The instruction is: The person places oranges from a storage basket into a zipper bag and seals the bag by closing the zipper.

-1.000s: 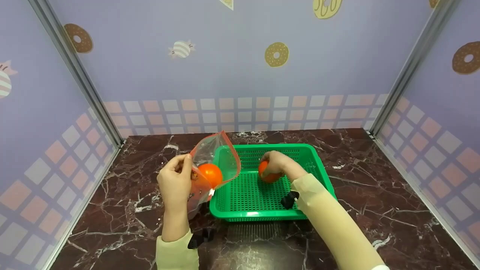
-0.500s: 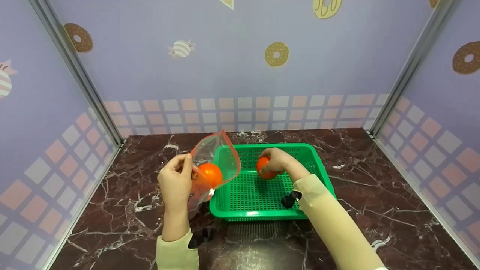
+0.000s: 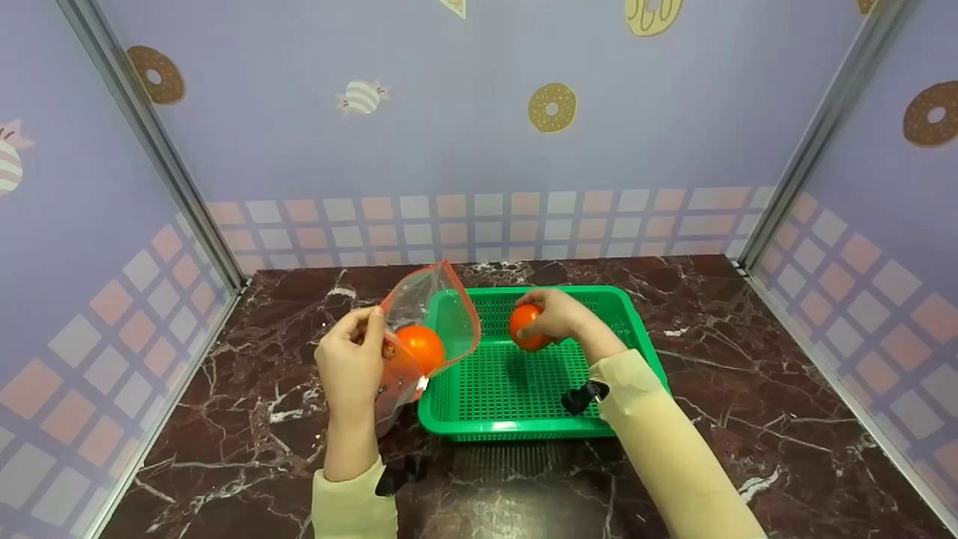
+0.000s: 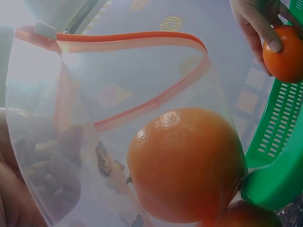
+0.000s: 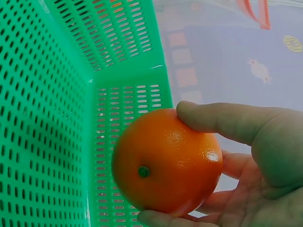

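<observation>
My left hand (image 3: pixel 348 367) pinches the rim of a clear zip bag (image 3: pixel 458 307) with red edging, its mouth spread wide. An orange (image 3: pixel 420 350) with a glossy skin sits inside the bag. In the left wrist view, part of a second orange (image 4: pixel 248 215) shows below it, beside the basket's rim. Over the green basket (image 3: pixel 509 428), my right hand (image 3: pixel 561 314) grips another orange (image 3: pixel 528 327), thumb on one side and fingers on the other. Its small green stem nub (image 5: pixel 143 171) faces the right wrist camera.
The basket stands on a dark marbled tabletop (image 3: pixel 247 449), just right of the bag. Patterned lilac panels (image 3: pixel 464 150) enclose the table at the back and both sides. A white slider (image 4: pixel 46 29) sits on the bag's zip.
My right hand has lifted the orange up from the basket floor and slightly toward the back left. The left hand and the bag have stayed put.
</observation>
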A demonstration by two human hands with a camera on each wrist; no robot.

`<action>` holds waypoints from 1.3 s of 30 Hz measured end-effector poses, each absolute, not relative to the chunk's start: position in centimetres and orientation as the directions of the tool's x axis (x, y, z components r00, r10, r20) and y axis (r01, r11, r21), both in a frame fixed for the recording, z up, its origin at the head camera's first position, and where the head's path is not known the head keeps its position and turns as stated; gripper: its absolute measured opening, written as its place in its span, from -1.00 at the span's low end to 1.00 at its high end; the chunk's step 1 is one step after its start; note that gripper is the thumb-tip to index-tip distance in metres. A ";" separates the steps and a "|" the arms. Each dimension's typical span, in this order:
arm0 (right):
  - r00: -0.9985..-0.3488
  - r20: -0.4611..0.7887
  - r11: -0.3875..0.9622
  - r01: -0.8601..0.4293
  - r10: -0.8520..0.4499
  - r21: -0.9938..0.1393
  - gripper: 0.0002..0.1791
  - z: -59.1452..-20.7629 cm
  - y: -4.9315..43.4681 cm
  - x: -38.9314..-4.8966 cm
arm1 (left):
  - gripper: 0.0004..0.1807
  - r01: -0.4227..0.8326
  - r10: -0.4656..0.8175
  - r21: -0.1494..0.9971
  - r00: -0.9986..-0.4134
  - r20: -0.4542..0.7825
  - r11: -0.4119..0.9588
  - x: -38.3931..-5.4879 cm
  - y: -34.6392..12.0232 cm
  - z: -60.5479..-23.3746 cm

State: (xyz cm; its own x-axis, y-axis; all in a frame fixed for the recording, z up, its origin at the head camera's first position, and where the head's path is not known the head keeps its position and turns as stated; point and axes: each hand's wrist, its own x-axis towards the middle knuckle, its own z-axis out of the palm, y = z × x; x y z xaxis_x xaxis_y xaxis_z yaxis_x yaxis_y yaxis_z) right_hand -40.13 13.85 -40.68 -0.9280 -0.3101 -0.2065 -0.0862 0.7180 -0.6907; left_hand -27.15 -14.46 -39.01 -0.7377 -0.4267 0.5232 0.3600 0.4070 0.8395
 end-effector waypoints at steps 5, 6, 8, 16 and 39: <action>-0.934 -0.196 0.669 -0.059 -0.300 -0.741 -0.33 -40.4 13.9 -40.0 | -0.77 0.366 -0.429 0.839 -0.734 0.526 0.403 -27.2 -14.6 -39.0; -0.935 -0.195 0.662 -0.055 -0.297 -0.748 -0.33 -40.4 13.9 -39.9 | -0.77 0.367 -0.430 0.839 -0.733 0.527 0.403 -27.2 -14.5 -39.0; -0.937 -0.190 0.648 -0.049 -0.293 -0.760 -0.34 -40.3 13.9 -39.9 | -0.77 0.371 -0.429 0.837 -0.731 0.531 0.403 -27.3 -14.5 -39.1; -0.941 -0.172 0.620 -0.050 -0.293 -0.783 -0.32 -40.0 14.1 -39.7 | -0.76 0.376 -0.434 0.838 -0.728 0.531 0.395 -27.3 -14.6 -39.2; -0.949 -0.090 0.526 -0.087 -0.302 -0.846 -0.34 -39.0 14.2 -38.6 | -0.78 0.379 -0.425 0.842 -0.737 0.526 0.384 -27.2 -14.5 -39.0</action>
State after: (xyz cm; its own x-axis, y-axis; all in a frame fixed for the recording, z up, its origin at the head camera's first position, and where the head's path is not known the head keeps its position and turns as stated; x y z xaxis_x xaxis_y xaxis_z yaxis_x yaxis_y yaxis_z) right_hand -38.55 14.17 -38.95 -0.9490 -0.3022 -0.0901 -0.0871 0.5257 -0.8462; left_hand -27.18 -14.50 -39.04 -0.7368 -0.4252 0.5256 0.3789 0.3841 0.8420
